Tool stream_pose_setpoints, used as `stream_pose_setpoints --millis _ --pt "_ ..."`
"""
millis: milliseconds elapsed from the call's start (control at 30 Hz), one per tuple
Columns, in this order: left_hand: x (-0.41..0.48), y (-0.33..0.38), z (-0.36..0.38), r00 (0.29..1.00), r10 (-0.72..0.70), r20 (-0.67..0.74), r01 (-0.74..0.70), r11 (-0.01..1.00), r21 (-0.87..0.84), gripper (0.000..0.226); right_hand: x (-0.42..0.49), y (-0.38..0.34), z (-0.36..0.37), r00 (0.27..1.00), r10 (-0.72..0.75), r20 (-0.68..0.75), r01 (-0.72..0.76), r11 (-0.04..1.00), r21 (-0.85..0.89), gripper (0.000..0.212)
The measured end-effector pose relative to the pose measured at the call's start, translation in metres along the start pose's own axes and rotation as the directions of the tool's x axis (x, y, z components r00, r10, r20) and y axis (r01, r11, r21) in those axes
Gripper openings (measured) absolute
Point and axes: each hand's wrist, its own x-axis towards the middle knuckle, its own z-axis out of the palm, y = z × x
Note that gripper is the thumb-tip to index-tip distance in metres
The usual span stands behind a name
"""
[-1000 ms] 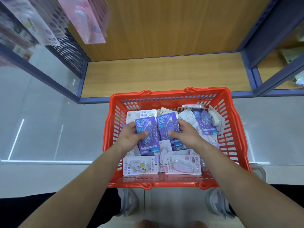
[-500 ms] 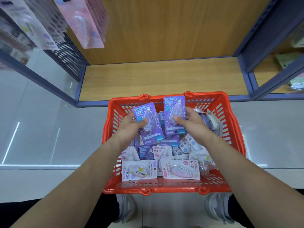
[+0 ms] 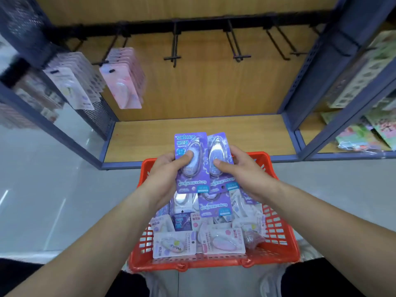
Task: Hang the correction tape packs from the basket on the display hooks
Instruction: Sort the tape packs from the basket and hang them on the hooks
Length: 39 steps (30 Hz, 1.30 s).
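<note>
Head view. Above the far rim of the red basket (image 3: 214,264), the left hand (image 3: 166,170) grips one purple pack (image 3: 186,143), thumb on its blister, fingers curled behind; the right hand (image 3: 243,171) grips a second pack (image 3: 220,146) likewise. Hang-holes appear to sit at the near ends, so each probably needs turning before reaching the empty display hooks (image 3: 174,57) beyond the basket.

Notes red-orange, slotted grid walls on basket (image 3: 276,224), lower centre. Finds purple with pale swirls and light-blue patches on left purple pack (image 3: 191,166) and right purple pack (image 3: 220,159), mid-frame. Logs pastel dots on white packs (image 3: 174,245), bottom; pink on hanging packs (image 3: 122,82), upper left; black on hooks (image 3: 175,45); tan woodgrain on back panel (image 3: 214,86).
</note>
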Motion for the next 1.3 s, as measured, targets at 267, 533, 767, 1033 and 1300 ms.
stream_pose_setpoints --millis 267,533,767,1033,1300 --pt "-0.050 0.009 0.034 0.999 0.039 -0.014 -0.039 0.999 -0.020 0.040 -0.060 -0.030 0.017 0.995 -0.092 0.049 0.097 0.990 -0.103 0.031" --pt "-0.046 0.001 0.038 0.989 0.081 -0.126 -0.084 0.996 -0.016 0.048 -0.058 -0.016 0.024 0.998 -0.013 0.064 0.018 0.997 -0.077 0.055" --pt "-0.033 0.004 0.029 0.998 0.001 -0.070 -0.001 1.000 -0.003 0.040 -0.042 -0.011 0.017 0.988 0.063 0.140 -0.047 0.992 -0.115 0.063" --pt "-0.008 0.002 0.017 0.980 -0.004 -0.199 0.003 1.000 -0.005 0.045 -0.021 -0.002 0.001 0.991 0.115 0.066 -0.112 0.993 -0.044 0.069" --pt "0.002 0.012 0.004 0.979 -0.010 -0.205 0.004 1.000 -0.029 0.037 -0.017 -0.008 -0.009 0.987 0.094 0.132 -0.113 0.982 0.150 0.071"
